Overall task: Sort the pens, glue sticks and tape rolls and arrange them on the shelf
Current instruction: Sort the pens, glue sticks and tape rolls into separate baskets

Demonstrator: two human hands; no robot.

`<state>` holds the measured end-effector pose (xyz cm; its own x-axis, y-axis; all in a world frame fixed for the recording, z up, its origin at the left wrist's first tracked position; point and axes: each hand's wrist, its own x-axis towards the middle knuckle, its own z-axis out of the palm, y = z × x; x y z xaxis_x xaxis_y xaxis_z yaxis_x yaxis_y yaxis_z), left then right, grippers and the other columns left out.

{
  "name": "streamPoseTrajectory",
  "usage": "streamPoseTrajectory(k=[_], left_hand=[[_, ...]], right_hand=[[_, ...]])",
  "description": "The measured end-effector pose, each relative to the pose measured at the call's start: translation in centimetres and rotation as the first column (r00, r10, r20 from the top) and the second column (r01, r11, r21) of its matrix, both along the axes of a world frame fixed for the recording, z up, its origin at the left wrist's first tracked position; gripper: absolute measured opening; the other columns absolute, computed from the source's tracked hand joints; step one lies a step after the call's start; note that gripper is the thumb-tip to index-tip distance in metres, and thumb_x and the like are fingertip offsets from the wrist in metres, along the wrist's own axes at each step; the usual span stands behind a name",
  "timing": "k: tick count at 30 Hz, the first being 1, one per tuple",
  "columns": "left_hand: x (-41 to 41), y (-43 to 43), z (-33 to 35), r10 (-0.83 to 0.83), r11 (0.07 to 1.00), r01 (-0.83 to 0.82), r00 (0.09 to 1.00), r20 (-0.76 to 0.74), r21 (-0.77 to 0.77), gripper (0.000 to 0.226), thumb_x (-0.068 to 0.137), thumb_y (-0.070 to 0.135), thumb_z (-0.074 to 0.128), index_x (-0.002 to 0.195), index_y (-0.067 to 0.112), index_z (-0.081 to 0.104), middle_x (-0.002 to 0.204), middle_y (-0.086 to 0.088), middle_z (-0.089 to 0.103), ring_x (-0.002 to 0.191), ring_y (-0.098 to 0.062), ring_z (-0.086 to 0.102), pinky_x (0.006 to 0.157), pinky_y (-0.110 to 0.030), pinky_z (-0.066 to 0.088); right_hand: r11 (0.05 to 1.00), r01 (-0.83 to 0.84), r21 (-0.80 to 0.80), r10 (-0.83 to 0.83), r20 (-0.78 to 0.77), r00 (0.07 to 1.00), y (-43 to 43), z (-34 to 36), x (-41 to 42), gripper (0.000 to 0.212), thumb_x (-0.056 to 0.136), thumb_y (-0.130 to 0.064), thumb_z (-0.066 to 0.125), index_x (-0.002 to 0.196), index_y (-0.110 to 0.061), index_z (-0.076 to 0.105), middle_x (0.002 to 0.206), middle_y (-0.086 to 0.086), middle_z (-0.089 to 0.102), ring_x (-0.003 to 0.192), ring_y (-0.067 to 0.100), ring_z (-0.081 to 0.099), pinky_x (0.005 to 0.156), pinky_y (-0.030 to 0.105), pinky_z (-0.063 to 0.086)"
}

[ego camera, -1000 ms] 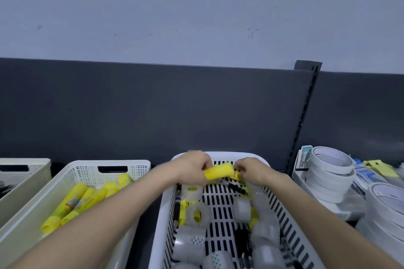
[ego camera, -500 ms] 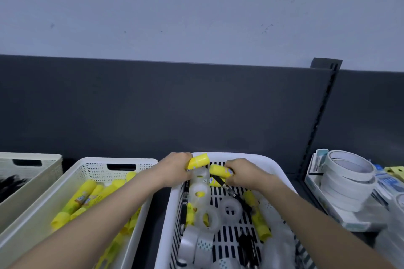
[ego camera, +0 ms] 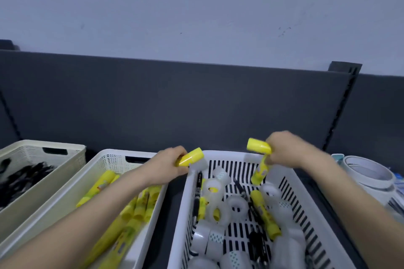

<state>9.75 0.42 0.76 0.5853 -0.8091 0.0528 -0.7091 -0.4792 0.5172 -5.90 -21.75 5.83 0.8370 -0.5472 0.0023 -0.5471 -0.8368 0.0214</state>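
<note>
Far to the left of the white slotted basket (ego camera: 227, 154) stands a cream basket (ego camera: 65, 148) with black pens (ego camera: 24, 179). Just left of the slotted basket, a second cream basket (ego camera: 113, 156) holds sorted glue sticks (ego camera: 140, 205). Over the slotted basket's far left corner, the left hand (ego camera: 168, 166) has its fingers curled around one yellow glue stick (ego camera: 191, 157). Inside the slotted basket lie clear tape rolls (ego camera: 237, 205), mixed with glue sticks and pens. Above its far right side, the right hand (ego camera: 288, 150) grips an upper glue stick (ego camera: 259, 146) and a hanging glue stick (ego camera: 260, 170). To the right of the slotted basket sit large white tape rolls (ego camera: 367, 170).
</note>
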Motion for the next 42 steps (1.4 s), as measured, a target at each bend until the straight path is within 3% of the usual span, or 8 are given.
streamPoseTrajectory(k=[6, 12, 15, 19, 30, 34, 39, 42], left_hand=[[1.4, 7.3, 2.1, 0.28, 0.957, -0.276, 0.959, 0.045, -0.086, 0.015, 0.082, 0.023, 0.066, 0.097, 0.019, 0.063, 0.075, 0.008, 0.055, 0.077, -0.015, 0.05, 0.057, -0.02, 0.036], [2.9, 14.2, 0.8, 0.429, 0.894, -0.443, 0.889, 0.157, 0.069, 0.019, 0.086, 0.026, 0.06, 0.076, 0.011, 0.054, 0.071, -0.003, 0.048, 0.07, -0.021, 0.045, 0.054, -0.027, 0.03], [2.9, 15.9, -1.1, 0.437, 0.883, -0.447, 0.895, 0.091, 0.145, 0.021, 0.09, 0.029, 0.056, 0.101, 0.012, 0.062, 0.091, -0.005, 0.062, 0.082, -0.021, 0.055, 0.067, -0.026, 0.039], [2.5, 15.7, -1.8, 0.44, 0.886, -0.449, 0.893, 0.095, 0.12, 0.039, 0.096, 0.025, 0.044, 0.132, 0.01, 0.048, 0.131, -0.007, 0.056, 0.12, -0.02, 0.051, 0.092, -0.022, 0.037], [-3.6, 3.9, -0.7, -0.018, 0.999, 0.026, 0.979, 0.205, -0.036, 0.031, 0.095, 0.015, 0.044, 0.123, 0.013, 0.057, 0.122, -0.001, 0.061, 0.116, -0.019, 0.054, 0.09, -0.023, 0.037], [-5.5, -1.2, -1.7, -0.212, 0.974, 0.178, 0.935, 0.286, 0.139, 0.026, 0.092, 0.012, 0.042, 0.11, 0.01, 0.061, 0.113, -0.007, 0.064, 0.107, -0.026, 0.057, 0.086, -0.027, 0.044], [-5.5, -4.8, -3.0, -0.319, 0.866, 0.03, 0.802, 0.505, 0.499, 0.031, 0.09, 0.012, 0.039, 0.115, 0.005, 0.056, 0.12, -0.014, 0.053, 0.114, -0.031, 0.048, 0.094, -0.034, 0.037], [-5.3, -6.3, -3.6, -0.353, 0.84, 0.046, 0.802, 0.481, 0.54, 0.032, 0.091, 0.011, 0.038, 0.119, 0.006, 0.054, 0.119, -0.013, 0.056, 0.113, -0.029, 0.048, 0.095, -0.033, 0.034]], right_hand=[[0.911, -0.351, 0.218, 0.247, 0.394, 0.885, 9.5, 2.2, 1.1, 0.036, 0.081, -0.024, 0.063, 0.058, -0.013, 0.037, 0.056, -0.003, 0.036, 0.051, 0.012, 0.033, 0.048, 0.022, 0.026], [0.735, -0.57, 0.369, 0.445, 0.371, 0.815, 17.5, -3.3, 8.0, 0.023, 0.079, -0.022, 0.064, 0.065, -0.011, 0.05, 0.069, 0.004, 0.049, 0.066, 0.018, 0.045, 0.062, 0.033, 0.038], [0.672, -0.608, 0.422, 0.521, 0.314, 0.794, 19.8, -5.2, 10.1, 0.023, 0.078, -0.024, 0.069, 0.094, -0.014, 0.057, 0.092, 0.004, 0.058, 0.089, 0.018, 0.054, 0.076, 0.03, 0.043], [0.692, -0.559, 0.457, 0.476, 0.294, 0.829, 19.6, -5.6, 10.2, 0.064, 0.075, -0.028, 0.074, 0.131, -0.017, 0.045, 0.125, 0.005, 0.054, 0.11, 0.018, 0.052, 0.093, 0.029, 0.044], [0.944, -0.156, 0.292, 0.062, 0.308, 0.949, 4.8, -3.0, -2.7, 0.017, 0.087, -0.019, 0.06, 0.1, -0.01, 0.066, 0.096, 0.002, 0.064, 0.09, 0.016, 0.057, 0.075, 0.023, 0.04], [0.974, -0.024, 0.227, -0.005, 0.129, 0.992, 2.0, -4.9, -6.2, 0.011, 0.088, -0.02, 0.057, 0.087, -0.01, 0.063, 0.09, 0.005, 0.064, 0.085, 0.019, 0.056, 0.071, 0.024, 0.038], [0.989, 0.037, 0.145, -0.037, -0.008, 0.999, 2.1, -7.0, -6.4, 0.026, 0.086, -0.022, 0.053, 0.092, 0.002, 0.061, 0.099, 0.017, 0.06, 0.096, 0.031, 0.057, 0.078, 0.035, 0.047], [0.997, 0.049, 0.063, -0.042, -0.102, 0.994, 3.2, -7.9, -5.0, 0.025, 0.086, -0.026, 0.052, 0.076, -0.004, 0.055, 0.092, 0.01, 0.05, 0.09, 0.029, 0.052, 0.068, 0.032, 0.042]])
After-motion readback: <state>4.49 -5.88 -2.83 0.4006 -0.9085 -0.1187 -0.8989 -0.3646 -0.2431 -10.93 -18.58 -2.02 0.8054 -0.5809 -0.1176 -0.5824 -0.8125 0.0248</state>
